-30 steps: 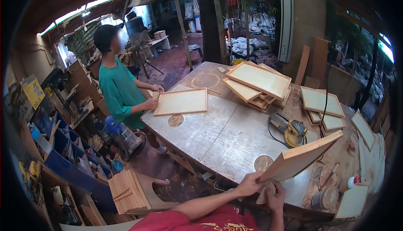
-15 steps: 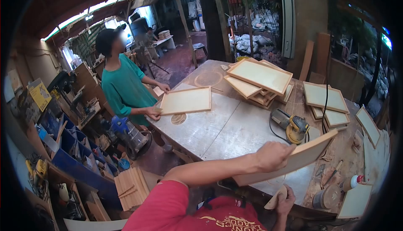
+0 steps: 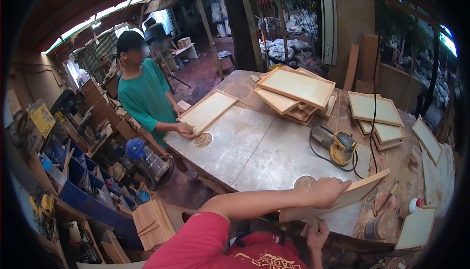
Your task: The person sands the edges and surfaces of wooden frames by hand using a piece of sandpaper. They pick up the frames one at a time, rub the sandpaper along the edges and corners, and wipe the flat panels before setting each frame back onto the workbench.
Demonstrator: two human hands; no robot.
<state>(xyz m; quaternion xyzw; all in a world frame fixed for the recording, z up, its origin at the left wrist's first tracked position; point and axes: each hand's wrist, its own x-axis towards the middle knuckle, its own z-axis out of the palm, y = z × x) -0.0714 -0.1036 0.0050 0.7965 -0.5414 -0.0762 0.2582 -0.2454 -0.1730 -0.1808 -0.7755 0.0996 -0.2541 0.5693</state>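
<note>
My left hand (image 3: 332, 192) is closed over the upper edge of a wooden framed panel (image 3: 364, 189), holding it tilted on edge at the near side of the table. Below the panel, my right hand (image 3: 318, 235) is closed on a tan piece of sandpaper (image 3: 307, 228), close to the panel's lower edge. Part of the sandpaper is hidden by the fingers. Across the table, a co-worker in a green shirt (image 3: 147, 90) has a hand (image 3: 185, 130) on another framed panel (image 3: 209, 111) lying at the table's far left corner.
A corded sander (image 3: 340, 146) rests on the metal-topped table (image 3: 254, 146). Framed panels are stacked at the back (image 3: 296, 89) and at the right (image 3: 376, 110). A round can (image 3: 381, 228) and a red-capped bottle (image 3: 410, 207) stand near the right edge. A blue vacuum (image 3: 147, 159) is on the floor.
My panel has dropped slightly and tipped flatter, and my right hand has moved left and closer beneath it. The co-worker's panel has turned on the table. The view has shifted slightly.
</note>
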